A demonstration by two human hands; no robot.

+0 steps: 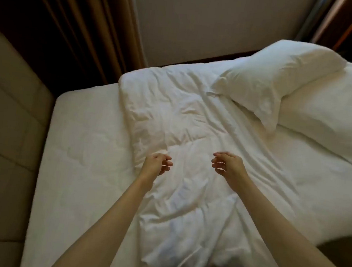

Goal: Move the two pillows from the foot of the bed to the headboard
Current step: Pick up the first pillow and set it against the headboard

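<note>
While both bare arms reach out over a rumpled white duvet (190, 151), the left hand (158, 163) and right hand (227, 169) hover side by side near the bed's (81, 147) middle, fingers (218, 165) loosely curled and apart, gripping nothing. Two white pillows lie at two o'clock: the upper pillow (280, 78) rests on the lower pillow (329, 124). A padded headboard (9, 120) stands at nine o'clock, brown curtains (84, 31) at eleven. No writing or labels are legible.
</note>
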